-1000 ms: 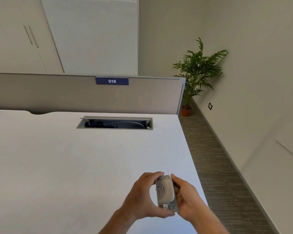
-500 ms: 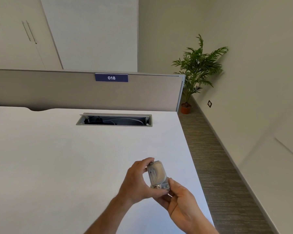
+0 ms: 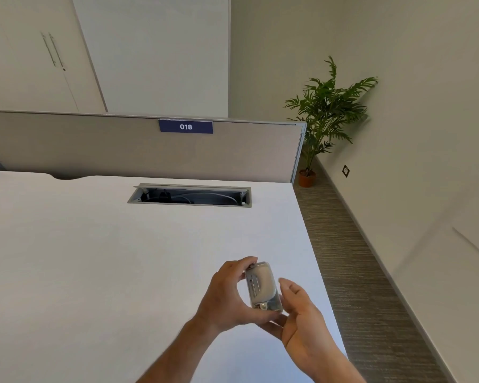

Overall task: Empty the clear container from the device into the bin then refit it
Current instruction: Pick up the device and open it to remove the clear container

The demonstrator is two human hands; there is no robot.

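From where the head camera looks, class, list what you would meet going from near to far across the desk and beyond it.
The hands holding the small device → bare white desk → open cable tray slot → grey partition with the blue 018 label → pale cupboards behind.

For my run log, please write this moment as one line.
left hand: grips device | right hand: open, under device | over desk | bin: unseen

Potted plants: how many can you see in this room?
1. The potted plant stands on the floor in the far right corner, beside the end of the desk divider. Others could be hidden behind that divider.
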